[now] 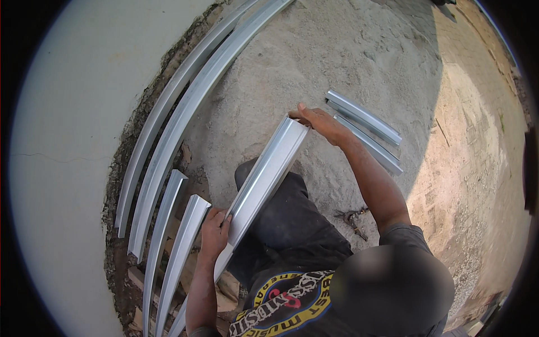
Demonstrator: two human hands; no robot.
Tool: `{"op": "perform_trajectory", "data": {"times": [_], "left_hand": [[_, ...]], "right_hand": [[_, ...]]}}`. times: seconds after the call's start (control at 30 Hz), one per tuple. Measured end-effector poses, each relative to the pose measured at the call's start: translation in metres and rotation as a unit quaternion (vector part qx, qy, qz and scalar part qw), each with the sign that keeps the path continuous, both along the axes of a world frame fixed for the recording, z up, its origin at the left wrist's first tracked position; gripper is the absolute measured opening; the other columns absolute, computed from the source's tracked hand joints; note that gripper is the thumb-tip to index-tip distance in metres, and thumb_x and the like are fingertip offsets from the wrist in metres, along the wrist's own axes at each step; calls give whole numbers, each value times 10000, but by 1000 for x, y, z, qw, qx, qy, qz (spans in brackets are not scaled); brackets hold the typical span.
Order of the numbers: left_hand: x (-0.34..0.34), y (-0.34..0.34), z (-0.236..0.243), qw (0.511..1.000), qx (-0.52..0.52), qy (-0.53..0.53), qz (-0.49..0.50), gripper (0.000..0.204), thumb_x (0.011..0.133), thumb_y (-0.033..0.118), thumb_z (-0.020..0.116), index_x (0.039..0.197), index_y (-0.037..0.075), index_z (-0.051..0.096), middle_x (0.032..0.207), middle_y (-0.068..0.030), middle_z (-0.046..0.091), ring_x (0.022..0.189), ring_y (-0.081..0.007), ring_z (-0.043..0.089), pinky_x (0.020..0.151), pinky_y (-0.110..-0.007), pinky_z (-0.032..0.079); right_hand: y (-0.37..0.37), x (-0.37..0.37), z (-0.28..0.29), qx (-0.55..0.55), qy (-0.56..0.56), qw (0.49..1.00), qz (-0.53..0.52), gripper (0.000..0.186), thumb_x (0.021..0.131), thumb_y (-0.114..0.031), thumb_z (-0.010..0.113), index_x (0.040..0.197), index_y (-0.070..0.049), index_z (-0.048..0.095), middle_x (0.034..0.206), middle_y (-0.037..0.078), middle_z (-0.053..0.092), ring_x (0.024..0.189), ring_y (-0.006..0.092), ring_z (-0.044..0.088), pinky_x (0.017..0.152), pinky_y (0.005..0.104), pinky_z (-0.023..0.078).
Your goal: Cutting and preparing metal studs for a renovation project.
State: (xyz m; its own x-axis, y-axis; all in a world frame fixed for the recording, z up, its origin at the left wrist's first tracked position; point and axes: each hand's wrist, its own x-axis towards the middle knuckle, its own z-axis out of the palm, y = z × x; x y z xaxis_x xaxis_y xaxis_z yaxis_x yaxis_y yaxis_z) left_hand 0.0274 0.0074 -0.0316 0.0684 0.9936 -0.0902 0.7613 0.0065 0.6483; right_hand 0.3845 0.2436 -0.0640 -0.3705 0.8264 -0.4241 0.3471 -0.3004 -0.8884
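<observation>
A long silvery steel channel [263, 171] slants across my bent legs, its far end raised toward the upper right. My right hand [320, 122] is closed round that far end, the fingers partly hidden behind it. Farther down its left edge, my left hand [215, 231] grips the side with thumb and fingers. Just left of that hand ends a shorter channel [182, 244], and another channel [163, 241] lies beside it. The held channel's near end runs under my left forearm, and I cannot tell whether it is one piece or two nested.
Two long channels [185, 106] curve along the foot of a pale wall [67, 140]. Two short channel pieces [368, 121] lie on sandy ground [269, 73] beyond my right forearm. A dark twig-like thing [353, 222] is near my right leg. A blurred dark round shape [393, 292] covers the lower right.
</observation>
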Motion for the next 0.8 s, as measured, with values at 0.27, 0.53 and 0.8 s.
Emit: {"op": "perform_trajectory", "data": {"times": [0.27,0.53,0.8], "left_hand": [[4,11,1,1000,-4,-4,-7,152,927,46,657,1048,-35,701,955,-205,648,855,-380,649,763,-408,508],[7,5,-7,1000,13,-3,3,190,927,66,658,1088,-15,721,978,-206,654,886,-394,655,792,-425,520],[7,5,-16,999,25,37,-1,219,903,98,672,1085,-7,734,995,-205,668,912,-409,657,823,-458,533]], "right_hand": [[-4,4,3,24,-64,998,8,949,935,-844,165,1475,-178,573,1601,282,327,1518,444,243,1223,634,165],[0,2,7,54,-66,996,31,1018,908,-879,191,1448,-114,593,1542,315,407,1499,446,300,1212,619,232],[-6,-1,12,55,-112,992,-17,1067,896,-890,231,1427,-38,593,1516,284,470,1482,438,346,1211,585,255]]}}
